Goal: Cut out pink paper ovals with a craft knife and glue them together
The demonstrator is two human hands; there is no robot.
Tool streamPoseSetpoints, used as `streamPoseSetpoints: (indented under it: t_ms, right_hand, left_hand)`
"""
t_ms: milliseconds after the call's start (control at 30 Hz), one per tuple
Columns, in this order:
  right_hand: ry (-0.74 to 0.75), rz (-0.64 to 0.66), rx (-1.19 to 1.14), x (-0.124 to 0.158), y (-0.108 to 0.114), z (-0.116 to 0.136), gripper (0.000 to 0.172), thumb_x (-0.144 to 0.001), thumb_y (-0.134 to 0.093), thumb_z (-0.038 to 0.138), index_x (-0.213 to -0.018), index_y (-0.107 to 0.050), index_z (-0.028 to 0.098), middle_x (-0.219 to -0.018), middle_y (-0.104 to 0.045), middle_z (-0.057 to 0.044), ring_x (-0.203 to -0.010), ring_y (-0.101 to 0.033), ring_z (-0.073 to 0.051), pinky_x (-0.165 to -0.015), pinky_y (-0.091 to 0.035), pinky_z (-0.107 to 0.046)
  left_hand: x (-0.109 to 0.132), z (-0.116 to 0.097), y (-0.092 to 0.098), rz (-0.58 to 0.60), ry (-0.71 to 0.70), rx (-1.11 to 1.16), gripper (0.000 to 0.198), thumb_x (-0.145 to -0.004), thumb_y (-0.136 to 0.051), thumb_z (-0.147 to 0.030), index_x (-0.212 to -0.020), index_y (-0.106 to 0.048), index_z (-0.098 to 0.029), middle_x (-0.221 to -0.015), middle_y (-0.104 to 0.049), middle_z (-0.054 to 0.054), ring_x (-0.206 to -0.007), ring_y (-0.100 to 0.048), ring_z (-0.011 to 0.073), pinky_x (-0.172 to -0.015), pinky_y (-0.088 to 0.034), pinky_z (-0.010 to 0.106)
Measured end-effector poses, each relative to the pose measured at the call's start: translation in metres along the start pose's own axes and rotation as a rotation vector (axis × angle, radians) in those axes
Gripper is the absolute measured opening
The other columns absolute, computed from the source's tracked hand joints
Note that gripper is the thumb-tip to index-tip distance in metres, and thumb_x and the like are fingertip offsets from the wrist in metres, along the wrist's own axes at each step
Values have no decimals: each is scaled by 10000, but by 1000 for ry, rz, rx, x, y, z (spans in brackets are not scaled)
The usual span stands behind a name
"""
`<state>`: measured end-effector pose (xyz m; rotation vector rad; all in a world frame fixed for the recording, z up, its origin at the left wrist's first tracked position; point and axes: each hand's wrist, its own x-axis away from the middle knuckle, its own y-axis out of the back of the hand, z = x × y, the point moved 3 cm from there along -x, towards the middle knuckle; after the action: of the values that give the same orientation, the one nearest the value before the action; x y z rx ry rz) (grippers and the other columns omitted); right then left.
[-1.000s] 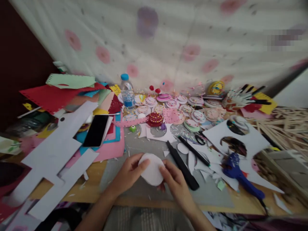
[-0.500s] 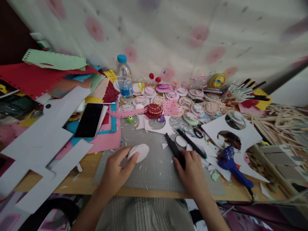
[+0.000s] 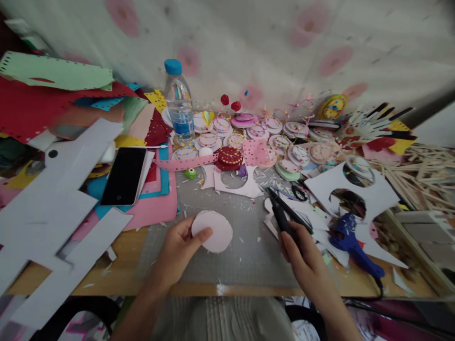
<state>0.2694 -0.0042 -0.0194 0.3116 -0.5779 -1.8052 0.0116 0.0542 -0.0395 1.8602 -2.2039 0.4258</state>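
Note:
My left hand [image 3: 183, 248] pinches a pale round foam disc [image 3: 215, 232] with a slightly uneven edge, thumb on its face, above the grey cutting mat [image 3: 245, 255]. To the right, my right hand [image 3: 302, 251] is closed round the lower end of a black craft knife [image 3: 280, 215], which points away from me. A black marker [image 3: 293, 210] lies right beside the knife, over white scraps. Beyond the disc lies a white sheet with a round cut-out [image 3: 245, 187]. Small white shavings are scattered on the mat.
Decorated discs [image 3: 231, 158] crowd the back around a water bottle [image 3: 179, 106]. At left are a phone [image 3: 123, 175], coloured sheets [image 3: 159, 208] and white board offcuts [image 3: 60, 203]. A blue glue gun [image 3: 355, 248], wooden sticks [image 3: 415, 175] and a pen cup [image 3: 350, 135] stand right.
The disc has turned from tilted to face-on and shifted slightly right. My right hand has moved right with the craft knife, bringing it alongside the marker. The camera view has shifted a little.

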Motion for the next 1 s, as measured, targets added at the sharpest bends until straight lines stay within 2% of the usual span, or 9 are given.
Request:
streamPoseSetpoints:
  t_ms: [167,300,467,600,667,733,833,933,1000]
  right_hand:
    - [-188,263,-314,0,-13,15,292,-930,-484,506,-876,-550,227,-590,-472,37,-484,-418,-133,-460,-333,-254]
    - [-338,385,-593,4,-21,20,344,-910,-494,536,-985,-578,211,-675,-528,18,-426,-413,-108,-404,-288,-245]
    - [-471,481,-796,8,-18,17,422,-902,-478,571,-1033,-578,182,-583,-513,43,-342,-402,-80,-340,-257,-193]
    - [-488,553,-838,12,-12,20,411,-917,-463,548,-983,-591,163,-536,-546,32,-321,-424,-66,-338,-289,-166]
    - [-489,577,-834,15,-11,24,425,-912,-470,556,-970,-603,156,-535,-559,24,-315,-434,-61,-333,-286,-157]
    - [-502,596,-849,18,-12,27,436,-905,-482,560,-966,-616,150,-540,-567,18,-305,-435,-57,-325,-282,-151]
    - [-530,642,-927,24,-17,29,433,-910,-477,548,-970,-625,145,-541,-572,12,-291,-422,-54,-309,-287,-146]
    - [-544,683,-1005,27,-23,30,414,-911,-470,538,-948,-622,155,-505,-555,17,-271,-389,-58,-284,-278,-149]
    - [-544,673,-1016,26,-23,29,391,-905,-483,533,-930,-625,170,-492,-542,18,-266,-368,-61,-275,-260,-158]
  left_hand:
    - [4,3,-3,29,51,105,344,-747,-741,-402,-981,-703,-152,-903,-754,62,-806,-680,204,-687,-550,275]
    - [9,2,-2,22,61,132,315,-749,-748,-376,-975,-710,-161,-904,-755,50,-810,-679,195,-691,-549,262]
    - [4,-3,4,-18,27,0,328,-761,-704,-430,-934,-703,-151,-859,-742,56,-732,-671,200,-608,-536,270]
    - [-11,-18,6,-107,-142,-420,329,-806,-626,-442,-985,-668,-169,-897,-723,64,-790,-676,234,-672,-550,333]
    - [-16,-30,3,-192,-323,-655,398,-825,-610,-405,-1150,-609,-177,-1109,-688,102,-1004,-646,277,-859,-526,413]
    - [-15,-42,-4,-243,-529,-811,532,-822,-626,-357,-1311,-500,-190,-1361,-545,124,-1266,-487,301,-1065,-382,479]
    - [-9,-46,-26,-30,-644,-776,601,-813,-657,-324,-1365,-447,-212,-1458,-445,108,-1360,-375,280,-1138,-286,464]
    - [-3,-36,-54,281,-453,-469,345,-838,-630,-332,-1157,-609,-200,-1207,-645,91,-1098,-600,234,-955,-476,357]
    - [1,-30,-66,348,-268,-322,189,-869,-579,-342,-918,-664,-180,-896,-708,47,-827,-655,189,-748,-522,284]
